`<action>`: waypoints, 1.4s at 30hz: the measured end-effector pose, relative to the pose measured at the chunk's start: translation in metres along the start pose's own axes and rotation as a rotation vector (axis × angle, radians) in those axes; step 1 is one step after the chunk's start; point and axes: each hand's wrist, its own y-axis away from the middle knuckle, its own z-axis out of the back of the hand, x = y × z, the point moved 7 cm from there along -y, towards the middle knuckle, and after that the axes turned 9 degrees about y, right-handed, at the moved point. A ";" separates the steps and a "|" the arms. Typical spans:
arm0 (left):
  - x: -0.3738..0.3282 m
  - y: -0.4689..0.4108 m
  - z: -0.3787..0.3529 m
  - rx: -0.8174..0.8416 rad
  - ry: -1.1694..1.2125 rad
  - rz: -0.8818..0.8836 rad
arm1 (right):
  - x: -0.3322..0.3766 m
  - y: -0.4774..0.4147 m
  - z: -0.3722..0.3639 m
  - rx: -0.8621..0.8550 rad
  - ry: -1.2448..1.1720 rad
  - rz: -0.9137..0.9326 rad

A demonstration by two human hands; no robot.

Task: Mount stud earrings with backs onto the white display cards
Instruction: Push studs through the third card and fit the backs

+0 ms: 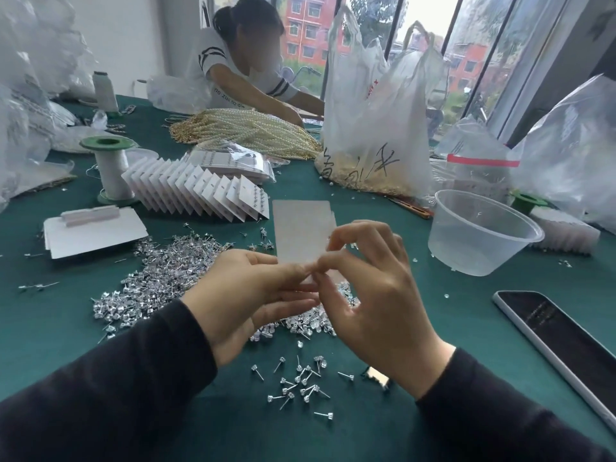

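Observation:
A white display card (301,231) stands upright over the middle of the green table, held at its lower edge. My left hand (246,295) grips that edge from the left, thumb on top. My right hand (376,288) pinches at the card's lower right corner with thumb and forefinger; whatever small piece sits between the fingertips is hidden. A big heap of silver stud earrings (166,278) lies under and left of my hands. Loose studs (300,381) are scattered nearer to me. A fanned row of filled cards (196,191) lies behind the heap.
A clear plastic tub (480,231) stands at right, a phone (563,341) lies at the right edge. A green-capped spool (111,168), a flat white box (93,231), plastic bags (373,128) and pearl strands (246,131) fill the far side, where another person (246,58) works.

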 end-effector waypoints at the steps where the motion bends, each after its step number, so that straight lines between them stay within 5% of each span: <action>1: 0.002 0.000 -0.001 0.034 0.012 0.043 | 0.000 0.000 0.001 -0.006 -0.016 -0.016; 5: 0.005 0.000 -0.002 0.061 0.033 0.112 | -0.004 -0.003 0.002 0.026 -0.139 -0.074; 8: 0.001 -0.003 0.005 -0.027 -0.016 0.080 | -0.036 -0.007 0.005 0.089 -0.211 -0.306; 12: -0.004 -0.006 0.014 -0.101 -0.069 0.036 | -0.070 0.017 -0.023 0.652 -0.062 -0.399; 14: -0.005 -0.007 0.014 -0.112 -0.070 0.014 | -0.066 0.026 -0.033 0.736 -0.050 -0.374; 23: 0.000 -0.005 0.009 -0.087 -0.124 -0.002 | -0.077 0.029 -0.044 0.754 -0.137 -0.534; 34: 0.000 -0.004 0.009 -0.119 -0.139 0.000 | -0.077 0.018 -0.028 0.545 -0.336 -0.648; 42: -0.001 -0.005 0.011 -0.174 -0.271 -0.085 | -0.052 0.003 -0.008 0.289 -0.179 -0.444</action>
